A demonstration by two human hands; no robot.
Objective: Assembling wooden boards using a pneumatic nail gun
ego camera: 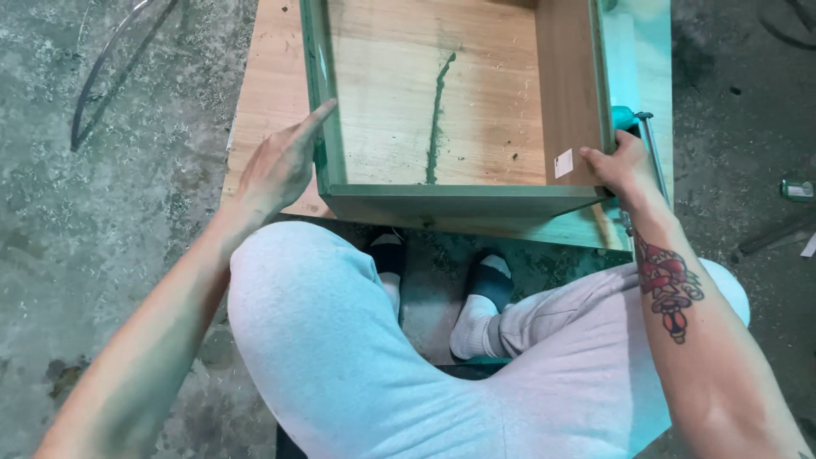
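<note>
While you're seated over the open wooden box (pixel 442 127) on the board (pixel 268 85), left hand (pixel 276 166) lies flat on its left wall, fingers together; right hand (pixel 620 161) grips the right corner. Looks like squaring it up; keep both sides steady.

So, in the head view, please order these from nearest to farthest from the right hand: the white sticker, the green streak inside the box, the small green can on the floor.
From the right hand:
1. White sticker, just left of it on the box's inner wall.
2. Green streak, further left on the box bottom.
3. Small green can, far right on the floor, though close to the streak's distance.
</note>
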